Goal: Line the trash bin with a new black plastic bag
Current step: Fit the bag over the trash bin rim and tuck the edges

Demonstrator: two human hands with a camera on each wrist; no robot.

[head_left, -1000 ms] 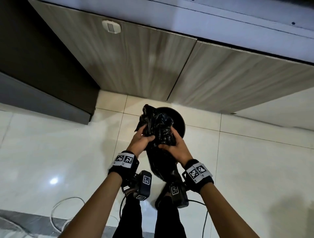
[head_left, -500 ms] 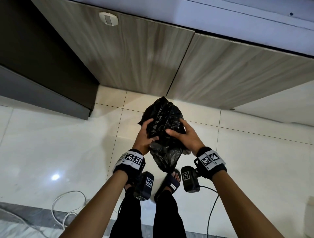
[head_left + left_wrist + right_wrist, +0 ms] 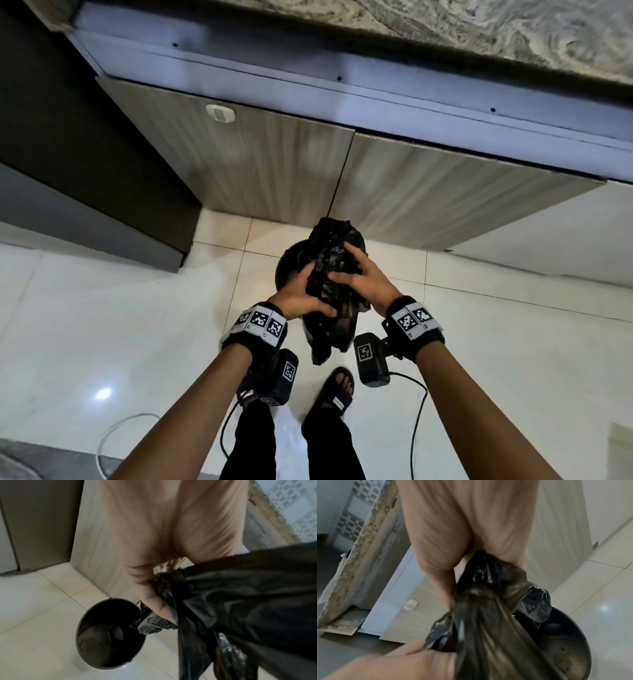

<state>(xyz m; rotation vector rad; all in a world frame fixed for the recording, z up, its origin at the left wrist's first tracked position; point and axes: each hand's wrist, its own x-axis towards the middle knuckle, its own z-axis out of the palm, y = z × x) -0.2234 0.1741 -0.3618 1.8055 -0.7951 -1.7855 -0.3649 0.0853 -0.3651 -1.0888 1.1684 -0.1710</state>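
Between both hands: crumpled black bag (image 3: 330, 281), gripped by left hand (image 3: 301, 298) and right hand (image 3: 366, 279) close together, its tail hanging below them, above the unlined bin (image 3: 109, 634).

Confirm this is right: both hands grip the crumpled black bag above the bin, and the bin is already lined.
Not lined. In the left wrist view the bin is bare inside. The rest holds: the left hand and right hand grip the black bag above it.
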